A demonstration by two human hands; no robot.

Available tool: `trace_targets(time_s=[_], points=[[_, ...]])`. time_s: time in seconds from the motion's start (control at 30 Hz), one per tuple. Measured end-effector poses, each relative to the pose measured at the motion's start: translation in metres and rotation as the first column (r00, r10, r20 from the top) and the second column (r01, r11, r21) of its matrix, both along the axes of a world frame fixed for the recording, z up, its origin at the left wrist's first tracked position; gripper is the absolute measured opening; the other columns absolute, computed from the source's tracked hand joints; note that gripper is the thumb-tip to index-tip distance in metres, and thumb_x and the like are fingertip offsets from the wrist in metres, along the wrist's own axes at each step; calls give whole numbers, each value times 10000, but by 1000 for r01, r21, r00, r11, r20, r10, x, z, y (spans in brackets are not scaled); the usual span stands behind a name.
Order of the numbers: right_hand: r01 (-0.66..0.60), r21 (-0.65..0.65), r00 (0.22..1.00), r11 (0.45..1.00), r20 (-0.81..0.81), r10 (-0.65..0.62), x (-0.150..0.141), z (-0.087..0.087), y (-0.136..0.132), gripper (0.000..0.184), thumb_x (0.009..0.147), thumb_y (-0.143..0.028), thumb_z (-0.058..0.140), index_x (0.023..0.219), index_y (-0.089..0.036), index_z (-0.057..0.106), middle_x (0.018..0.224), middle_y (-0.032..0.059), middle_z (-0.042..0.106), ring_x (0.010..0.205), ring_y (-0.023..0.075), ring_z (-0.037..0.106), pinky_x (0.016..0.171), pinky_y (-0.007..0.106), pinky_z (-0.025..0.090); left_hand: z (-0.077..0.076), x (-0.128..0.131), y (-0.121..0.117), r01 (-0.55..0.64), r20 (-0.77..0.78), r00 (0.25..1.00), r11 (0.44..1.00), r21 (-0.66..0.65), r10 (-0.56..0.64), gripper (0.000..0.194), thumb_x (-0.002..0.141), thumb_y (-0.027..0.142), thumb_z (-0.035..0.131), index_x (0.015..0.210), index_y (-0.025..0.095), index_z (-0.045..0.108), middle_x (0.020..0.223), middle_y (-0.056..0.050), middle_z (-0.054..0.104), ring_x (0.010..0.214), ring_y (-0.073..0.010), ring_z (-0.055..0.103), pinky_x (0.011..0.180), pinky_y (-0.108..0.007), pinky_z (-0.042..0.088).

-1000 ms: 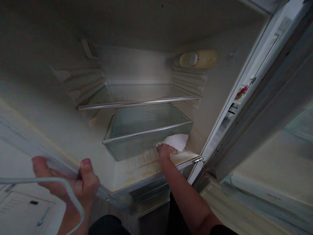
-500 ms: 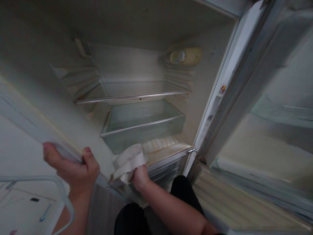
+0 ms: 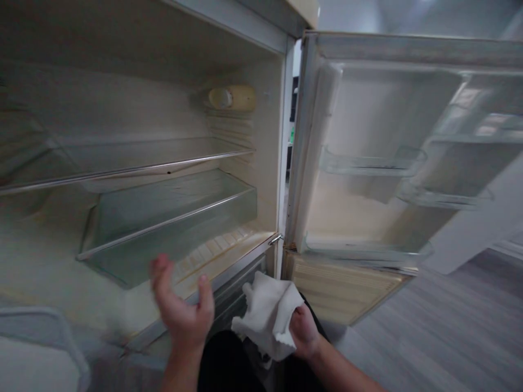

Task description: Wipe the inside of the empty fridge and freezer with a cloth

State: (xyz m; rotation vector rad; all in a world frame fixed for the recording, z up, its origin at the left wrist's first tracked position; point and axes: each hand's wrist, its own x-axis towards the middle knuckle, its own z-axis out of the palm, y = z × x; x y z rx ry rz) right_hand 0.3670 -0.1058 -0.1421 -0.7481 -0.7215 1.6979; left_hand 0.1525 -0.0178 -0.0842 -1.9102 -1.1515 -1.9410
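Observation:
My right hand (image 3: 303, 328) is closed on a crumpled white cloth (image 3: 267, 316), held low in front of the open fridge, below its stained floor lip (image 3: 229, 256). My left hand (image 3: 182, 311) is raised just left of the cloth, palm up, fingers apart and holding nothing; it is a little blurred. Above it sits a clear crisper drawer (image 3: 167, 228) under a glass shelf (image 3: 131, 166).
The fridge door (image 3: 368, 163) stands open to the right, with clear door racks (image 3: 371, 163) and a lower rack (image 3: 363, 251). A yellowed light housing (image 3: 232, 98) sits on the inner right wall. Grey wood-look floor (image 3: 449, 326) lies at right. A pale rounded container edge (image 3: 44, 332) shows bottom left.
My right hand drew the cloth out from the fridge floor and down toward me. My left hand let go of the fridge's left edge and now hovers open. The view swung right toward the door.

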Motion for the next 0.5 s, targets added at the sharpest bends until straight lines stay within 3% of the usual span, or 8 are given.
trace_targets(time_s=[0.1, 0.23, 0.33, 0.5], points=[[80, -44, 997, 996, 5, -79, 39, 6, -6, 663, 831, -734, 467, 1067, -171, 727, 1064, 200, 757, 1162, 341, 690, 1013, 505, 544, -16, 82, 3, 286, -143, 938, 938, -195, -316, 521, 930, 187, 594, 1441, 204, 492, 1409, -130, 609, 1388, -249, 536, 1165, -465, 451], [261, -57, 965, 964, 41, -259, 80, 22, -8, 624, 781, -741, 514, 1002, -199, 731, 1055, 201, 754, 1197, 348, 669, 1004, 491, 550, -16, 163, 27, 448, -238, 836, 865, -228, -495, 370, 991, 212, 510, 1358, 217, 557, 1333, -110, 660, 1292, -227, 606, 1124, -451, 498], [421, -29, 906, 906, 53, -420, 104, 37, -10, 603, 745, -725, 546, 1018, -214, 716, 1071, 182, 754, 1214, 349, 658, 1021, 516, 540, -13, 205, 49, 437, -416, 763, 869, -234, -495, 382, 994, 220, 493, 1368, 207, 571, 1310, -111, 682, 1325, -262, 584, 1132, -471, 495], [564, -40, 824, 825, -35, -566, 138, 45, -23, 520, 725, -675, 641, 987, -231, 713, 1021, 131, 773, 1097, 320, 716, 995, 488, 570, -29, 238, 55, 311, -544, 769, 940, -139, -335, 390, 950, 279, 583, 1330, 205, 625, 1351, -140, 660, 1477, -367, 426, 1158, -603, 450]])
